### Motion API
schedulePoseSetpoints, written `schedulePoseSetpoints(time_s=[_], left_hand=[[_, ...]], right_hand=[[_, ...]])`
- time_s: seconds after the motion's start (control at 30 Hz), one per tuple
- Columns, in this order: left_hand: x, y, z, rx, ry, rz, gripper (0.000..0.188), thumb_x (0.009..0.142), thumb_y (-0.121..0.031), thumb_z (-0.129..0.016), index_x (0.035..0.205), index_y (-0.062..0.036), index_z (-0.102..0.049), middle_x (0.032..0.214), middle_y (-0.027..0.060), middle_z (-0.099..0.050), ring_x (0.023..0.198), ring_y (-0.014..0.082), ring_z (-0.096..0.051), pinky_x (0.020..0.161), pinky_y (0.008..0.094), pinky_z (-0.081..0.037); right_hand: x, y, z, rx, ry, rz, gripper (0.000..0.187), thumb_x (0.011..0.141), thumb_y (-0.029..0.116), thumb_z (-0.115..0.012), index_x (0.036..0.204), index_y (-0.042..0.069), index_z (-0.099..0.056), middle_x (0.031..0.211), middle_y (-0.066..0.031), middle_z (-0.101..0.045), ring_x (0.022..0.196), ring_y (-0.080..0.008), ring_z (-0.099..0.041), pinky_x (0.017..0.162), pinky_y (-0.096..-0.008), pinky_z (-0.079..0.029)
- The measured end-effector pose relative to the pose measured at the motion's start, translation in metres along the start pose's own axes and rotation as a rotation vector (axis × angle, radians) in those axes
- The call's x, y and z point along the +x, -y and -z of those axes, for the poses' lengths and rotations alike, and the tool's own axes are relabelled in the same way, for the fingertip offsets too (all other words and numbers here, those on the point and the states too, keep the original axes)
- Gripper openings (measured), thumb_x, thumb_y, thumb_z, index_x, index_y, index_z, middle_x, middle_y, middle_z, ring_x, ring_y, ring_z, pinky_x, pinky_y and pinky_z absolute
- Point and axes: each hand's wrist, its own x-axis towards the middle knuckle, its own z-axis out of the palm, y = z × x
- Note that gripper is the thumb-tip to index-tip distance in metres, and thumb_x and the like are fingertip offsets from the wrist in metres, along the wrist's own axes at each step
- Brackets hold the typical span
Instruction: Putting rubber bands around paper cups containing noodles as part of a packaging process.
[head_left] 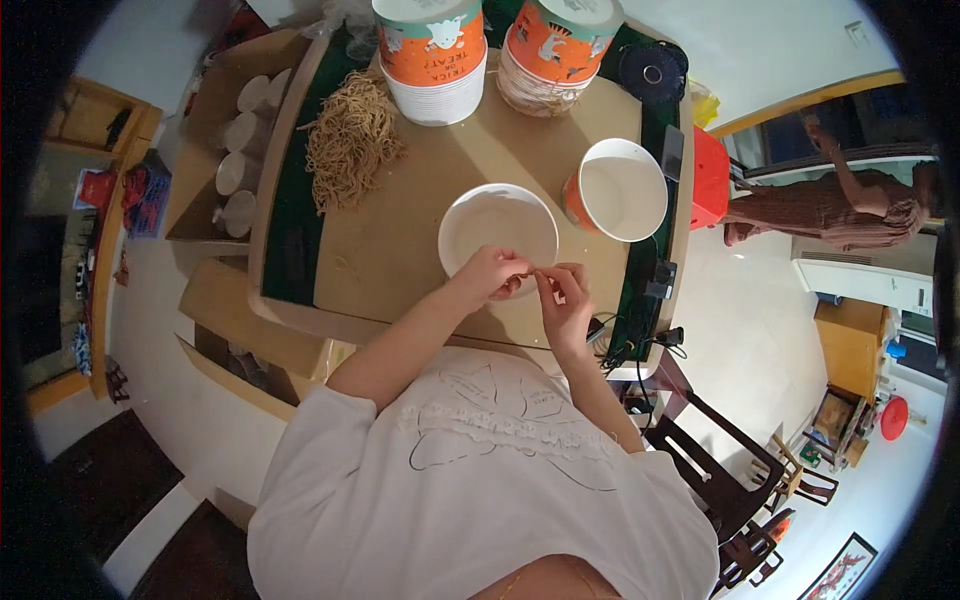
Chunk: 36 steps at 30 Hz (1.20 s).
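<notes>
A white round paper bucket [485,200] stands in front of me, its open mouth facing up. Over its near rim, my left hand [488,274] and my right hand [566,302] meet with their fingertips pinched together. Whatever lies between the fingers is too small to make out. A second bucket [622,190], white inside with an orange outside, stands open to the right. To the far left lies a heap of tan twine cords [350,138].
Two stacks of upturned orange and white buckets [436,70] [560,60] stand at the table's back. A phone [673,152] and black cables [625,350] lie along the right edge. Left of the table, cardboard boxes [205,190] hold white cups; dark chairs [715,460] stand lower right.
</notes>
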Motion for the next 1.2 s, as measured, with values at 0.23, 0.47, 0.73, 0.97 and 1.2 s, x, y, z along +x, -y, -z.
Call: schedulePoseSetpoints(time_s=[0.23,0.47,0.73,0.97,1.2], left_hand=[[-0.005,-0.005,0.0,-0.136,0.005,0.023,0.011,0.082,-0.011,-0.06,0.082,-0.0004,-0.063,0.057,0.0009,-0.048,0.044,0.0055,-0.038,0.036,0.0203,-0.022],[-0.004,-0.001,0.002,-0.085,0.008,-0.015,0.008,0.079,-0.007,-0.064,0.084,-0.0005,-0.066,0.058,-0.0005,-0.049,0.046,0.0048,-0.039,0.038,0.0201,-0.024],[-0.006,0.004,0.008,0.21,-0.017,-0.176,0.013,0.08,-0.008,-0.064,0.09,-0.0012,-0.068,0.067,0.0004,-0.061,0.05,0.005,-0.045,0.043,0.0203,-0.033],[-0.011,-0.005,0.002,0.082,-0.053,-0.175,0.014,0.08,-0.009,-0.063,0.089,-0.0002,-0.069,0.077,0.0045,-0.067,0.054,0.0061,-0.05,0.048,0.0197,-0.041],[-0.016,-0.003,-0.009,0.628,-0.227,-0.458,0.014,0.076,-0.009,-0.063,0.087,-0.0025,-0.069,0.075,0.0097,-0.067,0.062,0.013,-0.061,0.058,0.0262,-0.049]], right_hand=[[-0.004,-0.014,-0.006,-0.025,-0.033,0.065,0.017,0.077,0.0,-0.066,0.093,0.005,-0.068,0.089,-0.0115,-0.058,0.074,-0.0217,-0.059,0.061,-0.0305,-0.049],[-0.003,-0.009,0.0,-0.082,0.022,0.107,0.017,0.078,0.0,-0.065,0.095,0.004,-0.068,0.088,-0.0111,-0.058,0.073,-0.021,-0.058,0.062,-0.0289,-0.048],[0.009,-0.021,0.005,0.207,0.175,-0.174,0.009,0.08,0.002,-0.066,0.089,0.001,-0.065,0.081,-0.0069,-0.057,0.063,-0.0105,-0.052,0.058,-0.0232,-0.043],[0.013,-0.026,0.002,0.231,0.147,-0.129,0.005,0.079,0.002,-0.065,0.082,0.0,-0.063,0.077,-0.0062,-0.055,0.061,-0.0109,-0.052,0.055,-0.023,-0.042],[0.015,-0.018,0.003,0.17,0.148,-0.111,0.004,0.078,0.002,-0.066,0.081,0.001,-0.063,0.077,-0.0062,-0.055,0.06,-0.0098,-0.052,0.054,-0.0237,-0.042]])
